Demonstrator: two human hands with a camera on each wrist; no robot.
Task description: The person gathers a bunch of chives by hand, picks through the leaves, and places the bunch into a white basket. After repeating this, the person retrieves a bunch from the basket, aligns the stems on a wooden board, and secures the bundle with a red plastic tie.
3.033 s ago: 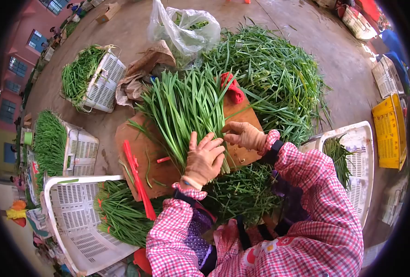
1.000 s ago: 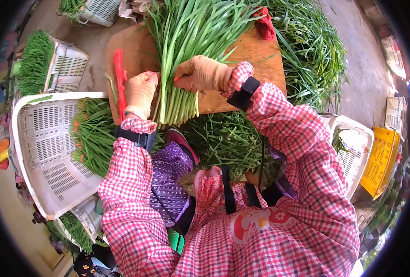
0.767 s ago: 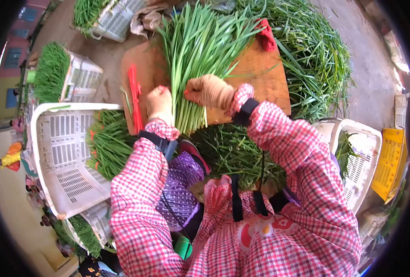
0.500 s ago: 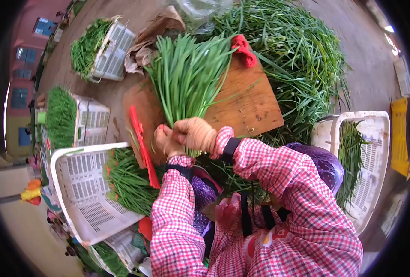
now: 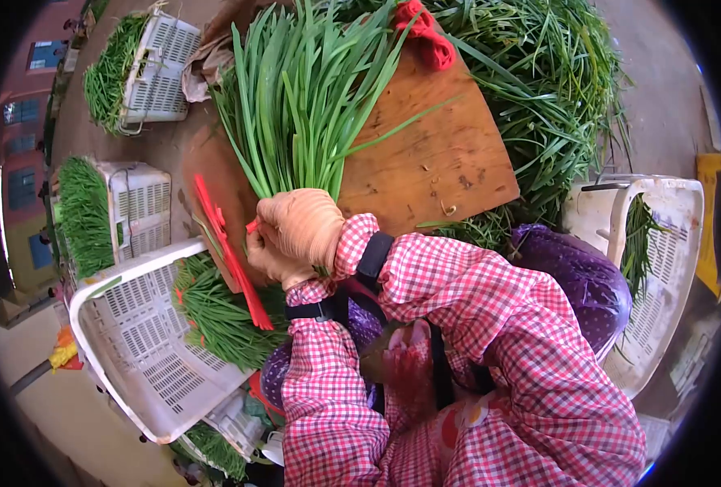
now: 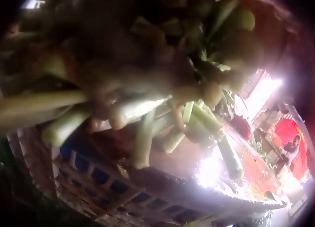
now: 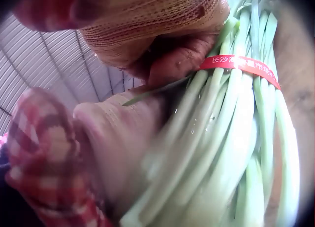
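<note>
A bunch of garlic chives [image 5: 303, 122] lies over the wooden board [image 5: 441, 158], leaves pointing away and cut stem ends [image 6: 142, 148] toward the person. A printed red band [image 7: 236, 64] runs round the stems in the right wrist view. My gloved right hand [image 5: 303, 223] pinches that band at the side of the bunch, its fingers curled. Close beneath and beside it, my left hand [image 5: 275, 260] has its fingers curled at the band's ends, partly hidden by the right hand. A little red tip shows between the hands in the head view. The left wrist view is blurred.
A bundle of red strips [image 5: 230, 252] lies on the board's left edge and a red cloth [image 5: 425, 32] at its far edge. Left stands a white crate [image 5: 145, 365] with banded bunches; another crate [image 5: 660, 268] is at right. Loose greens [image 5: 531, 97] are heaped beyond the board.
The hands have gone from lying on the bunch to drawing the red band round it, then come together at its left side. The right hand now overlaps the left; the head view has shifted.
</note>
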